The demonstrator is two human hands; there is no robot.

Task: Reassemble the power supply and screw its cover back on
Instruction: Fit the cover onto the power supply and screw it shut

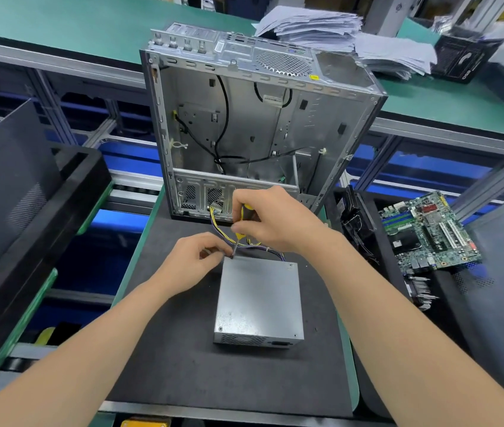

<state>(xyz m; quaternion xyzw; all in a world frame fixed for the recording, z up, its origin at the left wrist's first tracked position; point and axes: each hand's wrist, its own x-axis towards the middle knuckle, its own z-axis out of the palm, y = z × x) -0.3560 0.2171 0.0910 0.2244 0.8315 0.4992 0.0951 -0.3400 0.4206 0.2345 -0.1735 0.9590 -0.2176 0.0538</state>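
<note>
The power supply (258, 300) lay on the black mat (182, 365) before the open computer case (244, 118), its cover already on. The right hand (272, 220) gripped a screwdriver (243, 221) at the far-left corner, the left hand (195, 260) pinching its tip. That screw apparently remained; the other corners seemed fastened.

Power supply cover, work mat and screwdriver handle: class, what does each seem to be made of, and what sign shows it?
The power supply cover looks like bare sheet metal: dull speckled grey with sharp folded edges. The work mat seems rubber or foam: matt black, no glare. The screwdriver handle looks like plastic: glossy yellow and black.
</note>
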